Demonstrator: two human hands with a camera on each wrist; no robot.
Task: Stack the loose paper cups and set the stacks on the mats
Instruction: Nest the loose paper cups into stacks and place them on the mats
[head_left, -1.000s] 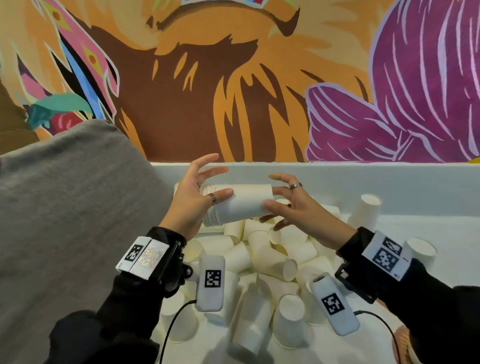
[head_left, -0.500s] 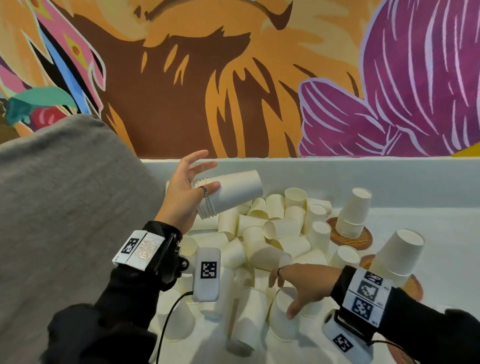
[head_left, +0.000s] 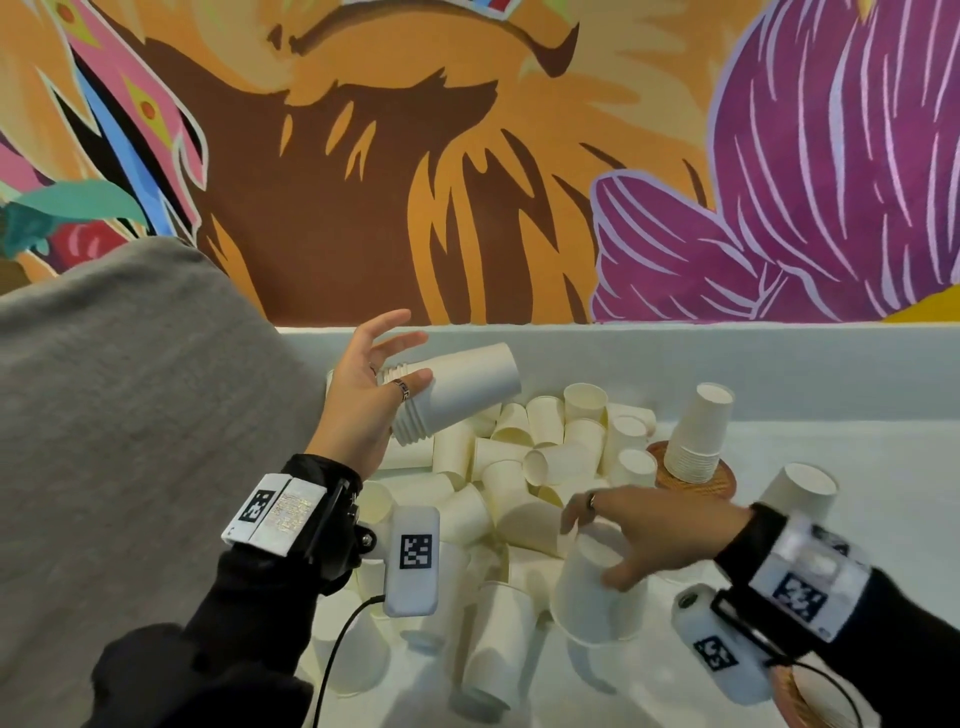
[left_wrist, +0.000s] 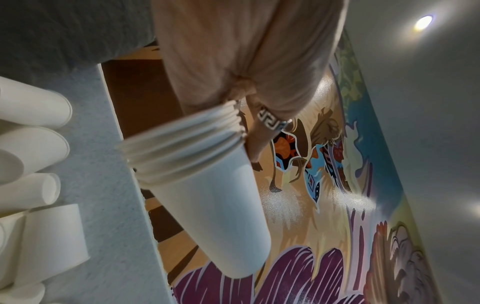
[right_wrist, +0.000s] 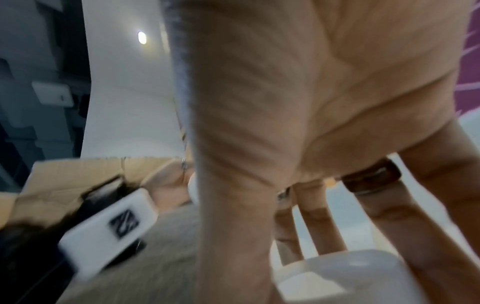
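My left hand (head_left: 382, 384) holds a nested stack of white paper cups (head_left: 457, 392) on its side above the pile, thumb and ringed finger around the rim end; the stack (left_wrist: 207, 197) fills the left wrist view. My right hand (head_left: 618, 540) grips a single upturned cup (head_left: 592, 597) from above, lifted near the front of the pile; its base (right_wrist: 345, 275) shows between the fingers (right_wrist: 322, 230). Loose cups (head_left: 524, 467) lie heaped in the middle. One stack (head_left: 698, 436) stands upside down on a brown round mat (head_left: 722, 480). Another upturned stack (head_left: 802, 491) stands further right.
A grey cushion (head_left: 119, 441) fills the left side. A low white wall (head_left: 675, 364) runs behind the cups under a painted mural. Part of another brown mat (head_left: 800, 701) shows at the lower right beside my right wrist.
My right hand left the stack, dropped to the front of the pile and closed on a single cup, now lifted. The left hand kept the stack almost still.
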